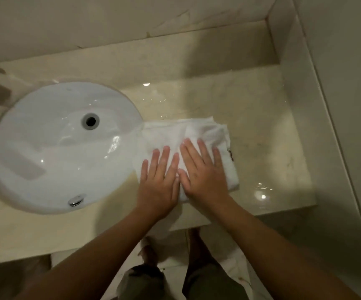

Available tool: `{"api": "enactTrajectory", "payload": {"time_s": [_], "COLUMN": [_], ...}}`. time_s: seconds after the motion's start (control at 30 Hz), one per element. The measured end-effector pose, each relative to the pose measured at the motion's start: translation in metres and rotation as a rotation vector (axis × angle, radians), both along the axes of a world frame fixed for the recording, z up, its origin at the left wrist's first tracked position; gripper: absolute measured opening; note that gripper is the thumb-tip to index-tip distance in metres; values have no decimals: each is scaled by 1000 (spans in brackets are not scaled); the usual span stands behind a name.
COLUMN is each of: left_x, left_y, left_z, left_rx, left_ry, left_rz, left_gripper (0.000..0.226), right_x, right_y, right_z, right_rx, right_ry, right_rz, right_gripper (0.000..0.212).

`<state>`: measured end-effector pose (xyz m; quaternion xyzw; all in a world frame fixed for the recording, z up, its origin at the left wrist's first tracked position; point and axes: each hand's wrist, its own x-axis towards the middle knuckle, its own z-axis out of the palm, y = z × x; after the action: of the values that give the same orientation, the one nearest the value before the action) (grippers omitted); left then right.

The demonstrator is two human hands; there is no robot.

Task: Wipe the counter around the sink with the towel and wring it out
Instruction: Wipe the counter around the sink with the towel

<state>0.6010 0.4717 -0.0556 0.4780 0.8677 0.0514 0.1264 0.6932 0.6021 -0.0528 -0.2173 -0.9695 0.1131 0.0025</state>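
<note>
— Right of the round white ceramic sink (45, 152), what lies there?
— On the glossy beige marble counter (261, 126), a folded white cloth towel (199, 131), its left edge touching the basin rim.
— And the 2 hands?
— Left hand (159, 180) and right hand (203, 172) press flat, fingers spread, gripping nothing. Possibly water glistens nearby.

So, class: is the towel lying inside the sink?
No, the towel lies on the counter right of the sink, under both flat hands.
</note>
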Motion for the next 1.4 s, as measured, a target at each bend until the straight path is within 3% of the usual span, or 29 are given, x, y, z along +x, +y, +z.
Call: {"api": "enactTrajectory", "payload": {"time_s": [0.23, 0.5, 0.87, 1.07, 1.27, 1.4], "left_x": [-31, 18, 90, 85, 41, 11], "left_y": [114, 178, 116, 57, 1, -12], "left_z": [4, 7, 10, 4, 5, 4], "left_rx": [14, -35, -23, 22, 56, 117], "left_ry": [-45, -81, -156, -145, -141, -63], "left_rz": [28, -172, -385, -425, -345, -209], "left_gripper": [59, 60, 58, 57, 56, 51], "right_x": [-32, 47, 140, 133, 85, 43], "right_y": [111, 156, 67, 2, -41, -37], "right_z": [-4, 0, 2, 1, -4, -1], "right_rx": [-10, -6, -6, 27, 47, 10], "right_ry": [-40, -80, -128, -135, -200, -145], "right_rz": [-107, -317, -516, -564, -393, -270], "right_gripper": [64, 65, 69, 67, 69, 70]}}
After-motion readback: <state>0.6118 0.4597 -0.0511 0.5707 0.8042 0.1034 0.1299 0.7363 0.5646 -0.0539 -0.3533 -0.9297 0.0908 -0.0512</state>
